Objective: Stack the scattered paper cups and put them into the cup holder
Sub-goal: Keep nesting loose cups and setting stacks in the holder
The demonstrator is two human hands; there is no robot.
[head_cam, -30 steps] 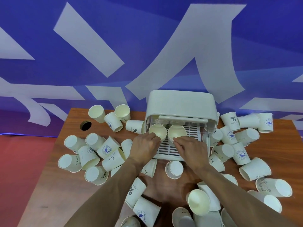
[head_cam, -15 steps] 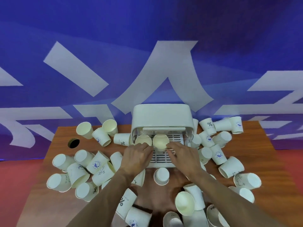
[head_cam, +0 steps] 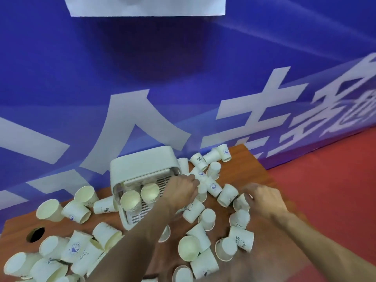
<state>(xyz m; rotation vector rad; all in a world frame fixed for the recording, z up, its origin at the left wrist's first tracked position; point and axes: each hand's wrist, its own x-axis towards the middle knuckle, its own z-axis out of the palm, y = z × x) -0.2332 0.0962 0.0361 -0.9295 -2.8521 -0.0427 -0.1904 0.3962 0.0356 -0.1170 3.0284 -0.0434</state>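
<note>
Two cup stacks (head_cam: pixel 130 200) lie lengthwise in the cup holder (head_cam: pixel 142 161), mouths facing camera.

My right hand (head_cam: pixel 264 200) is smeared by motion blur, so I can't tell whether its fingers (head_cam: pixel 248 192) pinch the small cup (head_cam: pixel 241 202) beside them or only touch it. My left hand (head_cam: pixel 181 190) covers the right side of the cup holder (head_cam: pixel 142 165) opening, and its fingertips are lost among the cups just past it. I can't count the cups in the two stacks (head_cam: pixel 130 200) inside. My left forearm (head_cam: pixel 126 241) hides whatever lies under it. The table (head_cam: pixel 252 171) and the lower-left cups (head_cam: pixel 16 265) run off the bottom edge. Most cup prints are too small to read.
</note>
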